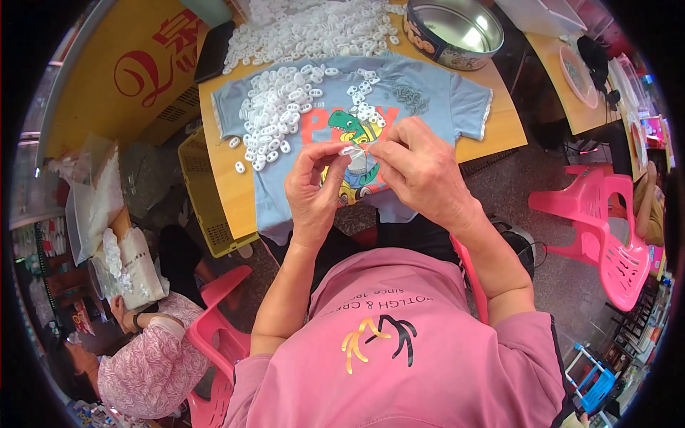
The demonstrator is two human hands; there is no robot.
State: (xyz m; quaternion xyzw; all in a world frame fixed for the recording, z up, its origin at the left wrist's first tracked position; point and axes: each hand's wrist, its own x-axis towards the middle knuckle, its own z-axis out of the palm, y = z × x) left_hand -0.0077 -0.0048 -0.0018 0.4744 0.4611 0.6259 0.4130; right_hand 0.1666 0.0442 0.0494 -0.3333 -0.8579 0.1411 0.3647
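My left hand (pixel 314 189) is closed in a pinch on a small white oval plastic piece (pixel 349 150), held above a blue-grey T-shirt (pixel 242 114). My right hand (pixel 422 167) meets it from the right, its thumb and forefinger pinched together. Whatever the right fingertips hold is too small to make out. Left of my hands, a heap of loose white oval pieces with two holes (pixel 275 114) lies on the shirt. Beyond my hands is a smaller group of white pieces with dark-looking holes (pixel 364 89). A little pile of grey metal-looking bits (pixel 409 98) sits to its right.
A larger mass of white pieces (pixel 307 32) covers the table's far side. Around it are a dark phone-like slab (pixel 214 51) and a round tin (pixel 453 36). A yellow crate (pixel 203 192) stands left, pink chairs (pixel 599 221) right. Another person (pixel 153 357) sits at lower left.
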